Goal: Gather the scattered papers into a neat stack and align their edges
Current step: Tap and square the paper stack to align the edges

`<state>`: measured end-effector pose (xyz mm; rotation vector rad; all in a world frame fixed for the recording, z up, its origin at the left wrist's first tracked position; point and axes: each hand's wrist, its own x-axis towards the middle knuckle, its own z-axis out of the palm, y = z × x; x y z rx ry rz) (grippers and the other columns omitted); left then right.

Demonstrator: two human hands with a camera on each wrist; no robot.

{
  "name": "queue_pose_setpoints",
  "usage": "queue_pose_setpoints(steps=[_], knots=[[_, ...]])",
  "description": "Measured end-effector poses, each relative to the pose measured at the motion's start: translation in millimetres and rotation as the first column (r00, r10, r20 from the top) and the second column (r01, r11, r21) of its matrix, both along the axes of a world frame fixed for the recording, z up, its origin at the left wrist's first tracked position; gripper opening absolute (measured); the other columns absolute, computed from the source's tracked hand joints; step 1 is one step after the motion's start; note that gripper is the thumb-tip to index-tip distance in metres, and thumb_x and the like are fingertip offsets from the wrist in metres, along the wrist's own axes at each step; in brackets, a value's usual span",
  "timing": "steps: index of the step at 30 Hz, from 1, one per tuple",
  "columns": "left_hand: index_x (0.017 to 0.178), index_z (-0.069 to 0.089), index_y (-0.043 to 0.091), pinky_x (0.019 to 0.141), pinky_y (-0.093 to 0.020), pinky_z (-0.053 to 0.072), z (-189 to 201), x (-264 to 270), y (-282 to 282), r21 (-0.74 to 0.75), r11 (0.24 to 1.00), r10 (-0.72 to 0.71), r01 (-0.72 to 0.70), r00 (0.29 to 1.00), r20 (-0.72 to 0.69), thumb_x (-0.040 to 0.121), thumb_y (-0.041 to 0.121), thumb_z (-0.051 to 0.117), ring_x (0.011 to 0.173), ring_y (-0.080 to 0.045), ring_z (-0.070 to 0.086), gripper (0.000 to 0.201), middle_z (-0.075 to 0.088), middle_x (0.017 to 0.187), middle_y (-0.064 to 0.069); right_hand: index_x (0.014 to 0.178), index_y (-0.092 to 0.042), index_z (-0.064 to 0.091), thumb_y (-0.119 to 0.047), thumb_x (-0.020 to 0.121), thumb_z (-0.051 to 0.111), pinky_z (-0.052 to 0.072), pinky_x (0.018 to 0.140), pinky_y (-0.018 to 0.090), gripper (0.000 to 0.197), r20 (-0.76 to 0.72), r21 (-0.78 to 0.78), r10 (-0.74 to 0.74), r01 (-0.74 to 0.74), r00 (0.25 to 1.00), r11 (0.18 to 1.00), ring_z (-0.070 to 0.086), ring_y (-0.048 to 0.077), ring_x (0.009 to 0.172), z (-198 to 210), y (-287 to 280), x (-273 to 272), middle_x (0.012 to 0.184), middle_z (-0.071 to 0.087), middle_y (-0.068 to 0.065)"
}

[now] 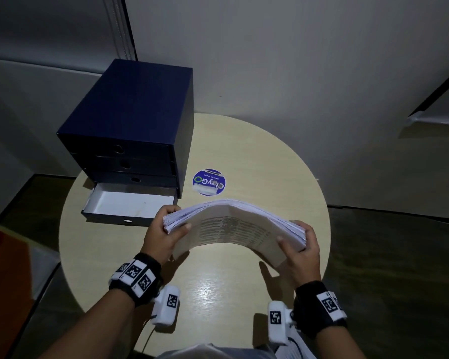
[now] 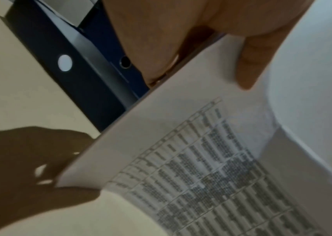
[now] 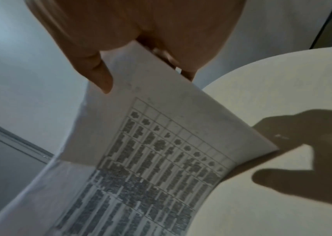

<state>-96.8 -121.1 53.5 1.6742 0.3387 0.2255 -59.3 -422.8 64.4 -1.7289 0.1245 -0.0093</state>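
Papers point(image 1: 233, 226) bowed above table point(image 1: 283, 156) | left hand point(image 1: 163, 234), right hand point(image 1: 300, 251) grip ends | print blurred, unreadable

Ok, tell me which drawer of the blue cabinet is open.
The bottom drawer of the blue cabinet is pulled out, its white inside showing. The three drawers above it are shut flush.
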Motion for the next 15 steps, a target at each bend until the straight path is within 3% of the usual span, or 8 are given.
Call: queue_pose_setpoints(steps=[3,5,7,11,15], knots=[[0.107,0.058,0.018,0.072,-0.013,0.05,11,3,-4,-0.04,0.998,0.05,-0.047,0.995,0.081,0.08,0.04,0.067,0.088,-0.001,0.06,0.036,0.064,0.098,0.014,0.111,-0.023,0.059,-0.013,0.087,0.073,0.055,0.08,0.033,0.029,0.074,0.017,-0.053,0.052,0.996,0.998,0.061,-0.004,0.094,10,9,6,0.107,0.063,-0.01],[0.105,0.06,0.016,0.071,-0.011,0.047,16,5,-8,-0.045,0.993,0.117,-0.113,0.988,0.102,0.088,0.034,0.062,0.085,0.006,0.058,0.025,0.064,0.095,0.018,0.101,-0.021,0.063,-0.018,0.09,0.07,0.055,0.081,0.037,0.013,0.121,-0.026,-0.114,0.117,0.986,0.993,0.06,-0.004,0.089,13,13,9,0.1,0.065,-0.009],[0.098,0.063,0.018,0.072,-0.016,0.044,16,9,-8,0.016,0.985,0.168,-0.17,0.983,0.079,0.096,0.022,0.058,0.082,0.01,0.056,0.007,0.065,0.094,0.014,0.092,-0.023,0.065,-0.022,0.091,0.069,0.055,0.083,0.041,0.004,0.112,-0.066,-0.16,0.168,0.981,0.984,0.06,0.0,0.087,12,15,13,0.094,0.067,-0.01],[0.094,0.065,0.02,0.072,-0.02,0.042,11,10,-1,0.049,0.982,0.182,-0.184,0.982,0.044,0.098,0.02,0.055,0.083,0.004,0.057,0.01,0.067,0.098,0.005,0.09,-0.019,0.065,-0.02,0.091,0.07,0.054,0.08,0.036,0.004,0.103,-0.073,-0.192,0.2,0.976,0.977,0.059,-0.007,0.08,11,14,15,0.092,0.067,-0.007],[0.096,0.065,0.016,0.066,-0.013,0.044,14,9,-4,0.046,0.985,0.162,-0.164,0.986,0.044,0.099,0.019,0.053,0.079,0.008,0.056,0.013,0.065,0.099,0.005,0.091,-0.018,0.066,-0.018,0.09,0.071,0.054,0.073,0.031,0.006,0.085,-0.051,-0.182,0.186,0.98,0.981,0.061,-0.007,0.079,14,13,15,0.091,0.067,-0.007]])
